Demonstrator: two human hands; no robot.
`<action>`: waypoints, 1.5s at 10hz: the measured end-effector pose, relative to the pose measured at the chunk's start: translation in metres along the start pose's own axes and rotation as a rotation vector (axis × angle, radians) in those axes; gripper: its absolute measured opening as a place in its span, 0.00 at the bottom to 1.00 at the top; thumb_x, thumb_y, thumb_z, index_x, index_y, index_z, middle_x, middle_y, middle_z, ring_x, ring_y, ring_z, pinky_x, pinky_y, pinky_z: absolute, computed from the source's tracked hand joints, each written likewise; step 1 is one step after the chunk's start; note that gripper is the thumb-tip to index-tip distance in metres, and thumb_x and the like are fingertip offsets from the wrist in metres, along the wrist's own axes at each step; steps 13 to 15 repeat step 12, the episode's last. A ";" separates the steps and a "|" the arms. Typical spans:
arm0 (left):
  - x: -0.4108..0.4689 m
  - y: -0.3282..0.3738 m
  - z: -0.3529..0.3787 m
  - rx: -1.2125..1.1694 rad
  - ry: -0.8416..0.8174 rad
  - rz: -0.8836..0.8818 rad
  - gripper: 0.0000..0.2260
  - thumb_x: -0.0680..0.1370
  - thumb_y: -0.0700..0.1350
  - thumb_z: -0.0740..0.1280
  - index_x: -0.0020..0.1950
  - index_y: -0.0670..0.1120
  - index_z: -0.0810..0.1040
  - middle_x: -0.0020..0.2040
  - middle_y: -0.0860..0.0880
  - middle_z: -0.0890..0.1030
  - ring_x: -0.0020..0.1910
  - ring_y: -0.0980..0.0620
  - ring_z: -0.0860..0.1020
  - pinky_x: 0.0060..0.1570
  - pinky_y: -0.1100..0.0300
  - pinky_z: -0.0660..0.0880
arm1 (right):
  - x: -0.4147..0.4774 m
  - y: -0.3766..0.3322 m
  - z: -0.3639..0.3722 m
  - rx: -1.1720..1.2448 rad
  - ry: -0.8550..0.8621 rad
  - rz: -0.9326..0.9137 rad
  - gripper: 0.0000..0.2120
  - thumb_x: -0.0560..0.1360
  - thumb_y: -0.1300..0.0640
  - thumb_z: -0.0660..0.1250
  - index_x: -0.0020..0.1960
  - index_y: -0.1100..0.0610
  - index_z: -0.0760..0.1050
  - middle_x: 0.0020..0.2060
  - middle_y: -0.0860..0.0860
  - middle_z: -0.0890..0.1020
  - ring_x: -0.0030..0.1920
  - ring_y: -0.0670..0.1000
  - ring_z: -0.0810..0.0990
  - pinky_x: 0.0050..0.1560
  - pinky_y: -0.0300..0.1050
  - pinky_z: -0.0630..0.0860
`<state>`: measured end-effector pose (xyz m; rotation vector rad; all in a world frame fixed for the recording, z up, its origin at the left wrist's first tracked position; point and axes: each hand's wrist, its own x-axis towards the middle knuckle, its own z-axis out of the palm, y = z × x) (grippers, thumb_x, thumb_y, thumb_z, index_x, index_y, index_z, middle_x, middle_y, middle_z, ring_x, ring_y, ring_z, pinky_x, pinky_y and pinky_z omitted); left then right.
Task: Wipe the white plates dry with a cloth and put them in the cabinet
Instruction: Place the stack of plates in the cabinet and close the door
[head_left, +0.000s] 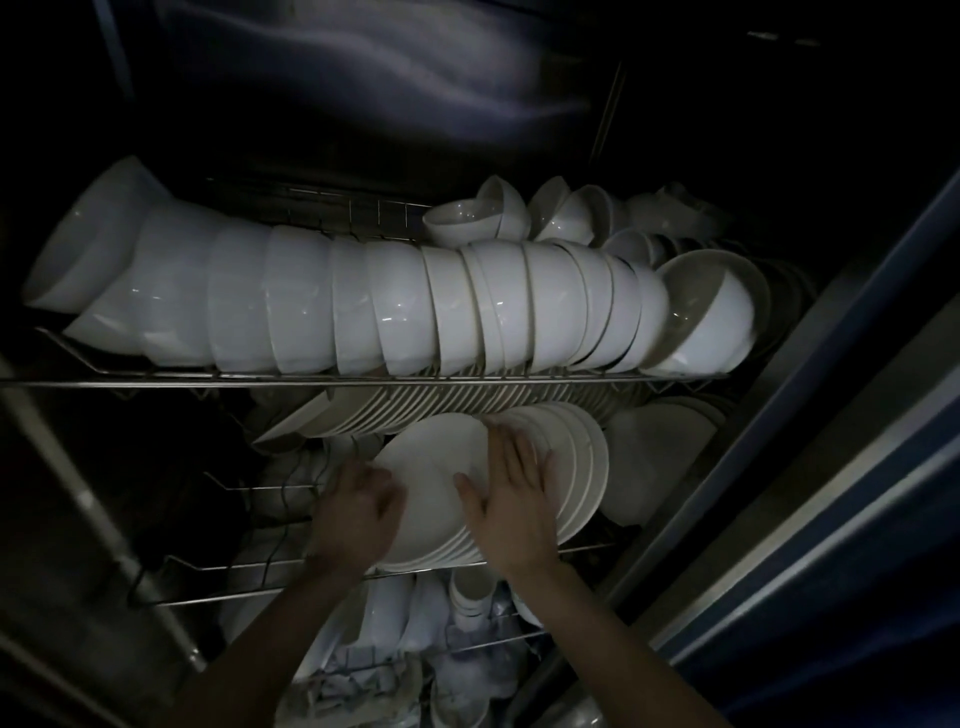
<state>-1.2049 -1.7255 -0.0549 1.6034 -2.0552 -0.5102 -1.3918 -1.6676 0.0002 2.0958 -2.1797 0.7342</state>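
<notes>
Inside a dark cabinet, a row of white plates (582, 467) stands on edge in the middle wire rack (249, 566). The nearest plate (431, 467) faces me. My right hand (514, 499) lies flat on that plate's face with straight, spread fingers. My left hand (358, 512) is at the plate's left edge with its fingers bent toward the rim; its grip is hard to make out. No cloth is in either hand.
The upper wire shelf (363, 382) holds a long row of nested white bowls (395, 306), with smaller bowls (467, 218) behind. More plates (363, 410) stand behind the front row. A lower rack holds cups and dishes (467, 597). The cabinet door edge (810, 467) runs along the right.
</notes>
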 end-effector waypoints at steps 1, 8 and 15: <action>-0.015 -0.007 -0.013 -0.070 -0.128 0.197 0.18 0.71 0.56 0.70 0.60 0.54 0.77 0.59 0.41 0.82 0.58 0.37 0.80 0.56 0.44 0.79 | -0.017 0.004 0.000 -0.074 -0.021 -0.061 0.38 0.80 0.34 0.42 0.81 0.56 0.52 0.81 0.53 0.55 0.81 0.52 0.46 0.77 0.53 0.31; -0.045 -0.021 -0.039 -0.087 -0.153 0.097 0.42 0.63 0.54 0.83 0.73 0.50 0.71 0.75 0.49 0.67 0.74 0.53 0.65 0.71 0.66 0.60 | -0.032 0.009 -0.011 -0.202 -0.081 -0.170 0.31 0.80 0.36 0.51 0.76 0.53 0.68 0.78 0.58 0.61 0.80 0.63 0.52 0.77 0.67 0.44; -0.072 -0.013 -0.047 -0.040 -0.136 0.137 0.36 0.68 0.50 0.80 0.73 0.44 0.71 0.70 0.44 0.74 0.70 0.46 0.72 0.68 0.60 0.65 | -0.069 0.021 -0.027 -0.130 -0.200 -0.189 0.29 0.83 0.40 0.54 0.80 0.49 0.56 0.81 0.53 0.48 0.81 0.54 0.43 0.77 0.52 0.34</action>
